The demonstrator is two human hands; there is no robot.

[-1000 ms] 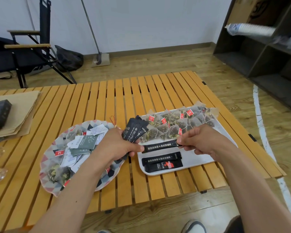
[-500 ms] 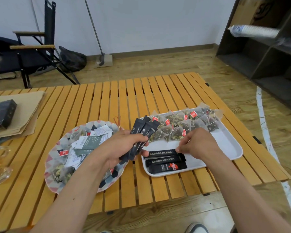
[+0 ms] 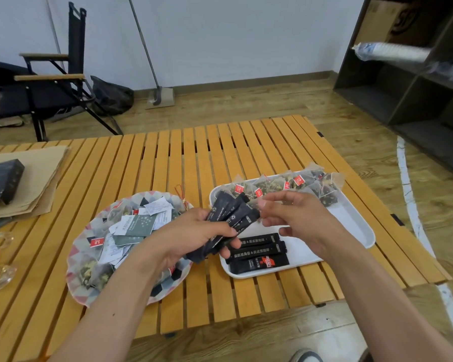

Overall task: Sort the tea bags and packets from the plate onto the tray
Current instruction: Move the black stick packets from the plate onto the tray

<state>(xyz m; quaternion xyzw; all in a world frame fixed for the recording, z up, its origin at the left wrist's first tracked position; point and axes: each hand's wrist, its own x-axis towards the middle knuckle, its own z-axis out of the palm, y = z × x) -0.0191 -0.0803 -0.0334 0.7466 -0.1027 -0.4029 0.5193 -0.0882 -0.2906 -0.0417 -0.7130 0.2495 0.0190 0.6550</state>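
We start with the slatted wooden bench [image 3: 168, 158]. It carries the patterned plate [image 3: 76, 278] on our left and the white tray [image 3: 361, 223] just beside it on our right. The plate holds a heap of paper packets [image 3: 139, 223]. On the tray, tea bags [image 3: 280, 182] crowd the far side and three laid packets [image 3: 256, 250] lie in a row at the near end.

Our left hand [image 3: 191, 233], over the gap between plate and tray, grips a fan of black stick packets [image 3: 230, 212], with the fingers curled round their lower ends. Our right hand [image 3: 298, 218] is loosely curled, its thumb and forefinger at the tip of the foremost stick; we cannot tell whether the pinch has closed.

We judge the step to be dealing the sticks onto the tray singly. The next move calls for drawing one free without dragging its neighbours, then laying it parallel to the row.
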